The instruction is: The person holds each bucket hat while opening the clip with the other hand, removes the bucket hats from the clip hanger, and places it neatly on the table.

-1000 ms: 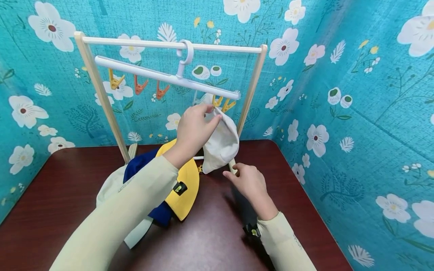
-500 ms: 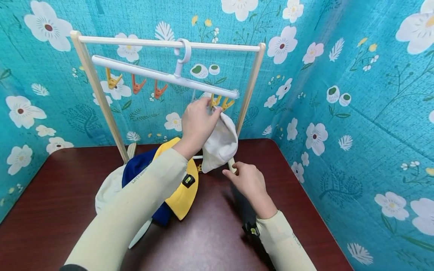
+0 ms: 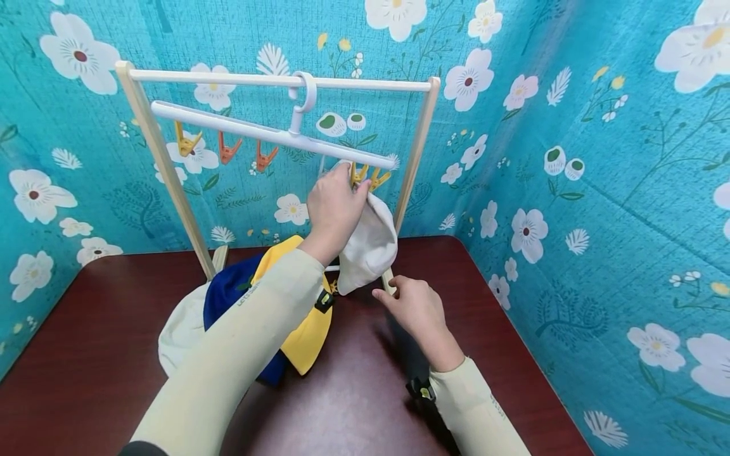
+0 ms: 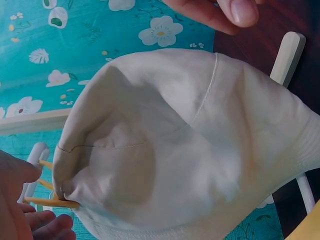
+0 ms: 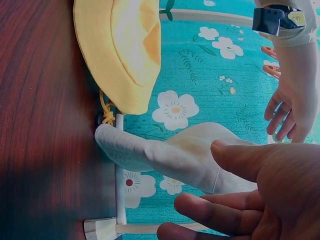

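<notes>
A cream cloth hat point(image 3: 369, 250) hangs from a yellow clip point(image 3: 358, 174) near the right end of the white hanger bar point(image 3: 274, 134). Beside that clip is my left hand point(image 3: 335, 206); in the left wrist view its thumb and fingers stand apart around the yellow clip point(image 4: 52, 202), with gaps visible. The cream hat point(image 4: 165, 145) fills the middle of that view. Below and right of the hat, my right hand point(image 3: 415, 309) hovers with loosely bent fingers and holds nothing. Its fingers point(image 5: 215, 212) appear in front of the hat point(image 5: 175, 155) in the right wrist view.
A yellow hat point(image 3: 310, 342), a navy hat point(image 3: 225, 288) and a whitish hat point(image 3: 179, 332) lie piled on the dark red table point(image 3: 114, 304), partly behind the left sleeve. Around them stands a wooden rack point(image 3: 162, 168). Orange clips point(image 3: 228, 151) hang farther left. Floral cloth point(image 3: 570, 221) covers the walls.
My left hand has risen slightly toward the yellow clip, and its thumb has moved up from the hat's edge. The right hand keeps its place. The hat still hangs.
</notes>
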Demonstrator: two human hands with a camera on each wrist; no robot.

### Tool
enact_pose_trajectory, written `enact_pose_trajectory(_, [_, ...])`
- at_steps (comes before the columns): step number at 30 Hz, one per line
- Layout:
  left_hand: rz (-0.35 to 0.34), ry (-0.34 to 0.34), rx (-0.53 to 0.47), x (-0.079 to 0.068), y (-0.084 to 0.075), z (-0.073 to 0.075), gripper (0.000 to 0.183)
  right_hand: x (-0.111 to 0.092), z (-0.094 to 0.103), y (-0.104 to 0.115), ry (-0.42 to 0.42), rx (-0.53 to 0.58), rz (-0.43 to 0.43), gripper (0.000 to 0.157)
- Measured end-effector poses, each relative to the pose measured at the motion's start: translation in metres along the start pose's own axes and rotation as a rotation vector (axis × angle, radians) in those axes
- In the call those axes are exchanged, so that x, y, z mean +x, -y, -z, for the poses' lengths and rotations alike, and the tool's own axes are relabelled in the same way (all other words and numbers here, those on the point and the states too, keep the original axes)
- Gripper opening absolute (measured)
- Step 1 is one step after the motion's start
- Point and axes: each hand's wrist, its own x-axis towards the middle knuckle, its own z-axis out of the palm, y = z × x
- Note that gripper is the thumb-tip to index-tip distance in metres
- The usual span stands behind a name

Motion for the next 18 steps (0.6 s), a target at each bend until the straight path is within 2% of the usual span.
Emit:
enact_pose_trajectory(12, [0.009,-0.025,0.021,0.0054,0.0084,-0.0070,0.035,-0.0009,-0.0059,0.0014,-0.001,0.005,-0.009,0.049])
enact_pose_trajectory(18, [0.023,-0.016,0.021,0.0077,0.0098,-0.0106,0.040,0.0016,-0.0091,-0.0007,-0.001,0.003,-0.015,0.049])
